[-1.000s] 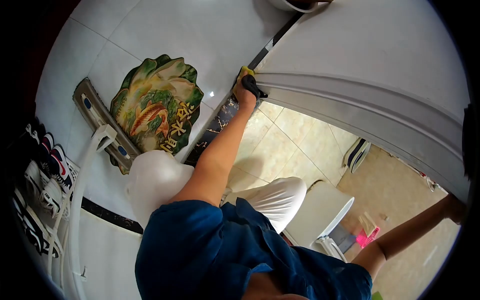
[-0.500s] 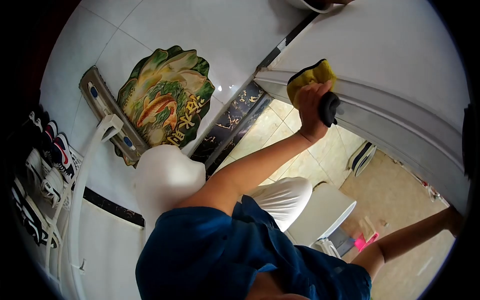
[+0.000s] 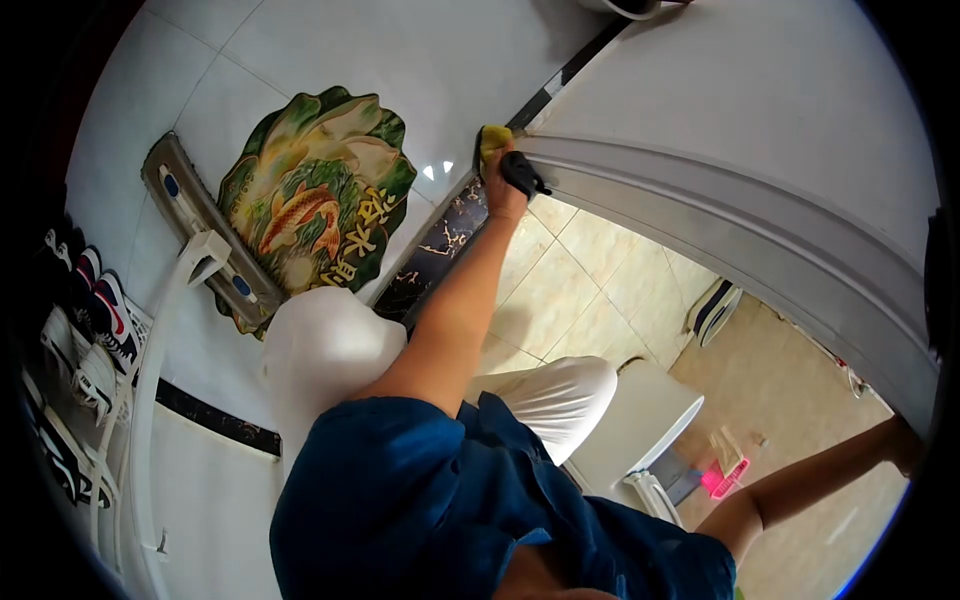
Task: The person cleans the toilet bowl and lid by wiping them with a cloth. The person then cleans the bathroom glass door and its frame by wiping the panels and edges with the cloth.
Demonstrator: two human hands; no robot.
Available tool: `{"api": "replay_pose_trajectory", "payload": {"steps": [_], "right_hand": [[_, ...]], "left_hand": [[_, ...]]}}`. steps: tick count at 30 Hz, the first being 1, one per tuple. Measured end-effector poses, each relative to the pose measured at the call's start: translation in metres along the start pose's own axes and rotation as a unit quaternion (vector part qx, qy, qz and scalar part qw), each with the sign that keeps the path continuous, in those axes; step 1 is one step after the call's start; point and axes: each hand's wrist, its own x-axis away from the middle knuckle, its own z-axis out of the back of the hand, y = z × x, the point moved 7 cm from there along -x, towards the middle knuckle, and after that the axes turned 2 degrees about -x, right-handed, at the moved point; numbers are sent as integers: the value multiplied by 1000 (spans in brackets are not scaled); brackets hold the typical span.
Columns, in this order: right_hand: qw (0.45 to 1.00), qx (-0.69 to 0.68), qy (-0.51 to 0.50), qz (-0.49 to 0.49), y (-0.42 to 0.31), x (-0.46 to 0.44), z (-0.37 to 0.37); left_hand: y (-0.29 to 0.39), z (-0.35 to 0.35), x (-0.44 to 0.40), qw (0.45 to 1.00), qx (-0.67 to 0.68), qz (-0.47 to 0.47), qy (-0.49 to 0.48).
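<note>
My left hand point(image 3: 505, 190) is closed on a yellow cloth point(image 3: 494, 139) with a dark edge, at the lower end of a grey-white door frame point(image 3: 700, 185), beside the dark marbled threshold point(image 3: 440, 240). A black piece point(image 3: 520, 174) lies against the hand's side; whether it belongs to the cloth I cannot tell. My right hand point(image 3: 905, 445) reaches out to the far right, against the frame's other end. It is dark there and its fingers are hidden.
A lotus-shaped mat with a carp point(image 3: 310, 215) and a flat mop head point(image 3: 210, 230) lie on the pale tiles at left. Shoes point(image 3: 115, 315) stand on a rack at far left. A white bin point(image 3: 640, 420) and pink item point(image 3: 725, 478) are past the threshold.
Half a second ago my left hand was farther right along the frame with the cloth spread; now it is back at the frame's lower end. My right hand has stayed in place.
</note>
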Motion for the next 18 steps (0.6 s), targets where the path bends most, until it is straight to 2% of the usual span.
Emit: {"api": "replay_pose_trajectory", "payload": {"steps": [1,2,4,6,9,12,14,16,18], "right_hand": [[995,-4,83,59,9,1,-9],[979,-9,163,120,15,6,-13],[984,25,135,117,20,4,-24],[987,19,123,101,13,1,-16],[990,12,113,86,9,-2,-9],[990,11,115,76,7,-2,-5],[989,5,124,76,6,-4,-3],[987,-3,139,82,2,-4,0],[986,-8,142,83,2,-5,-2]], "left_hand": [[-5,-4,2,992,-107,-66,-5],[-11,0,3,998,-46,-33,-24],[-23,-4,-6,992,22,56,-107],[-11,4,-5,992,-80,-78,-55],[-45,-14,-8,992,96,58,-58],[-34,-8,-14,984,135,117,9],[-12,0,-14,984,139,102,43],[9,1,-12,948,266,155,86],[42,3,-6,967,185,100,146]]}}
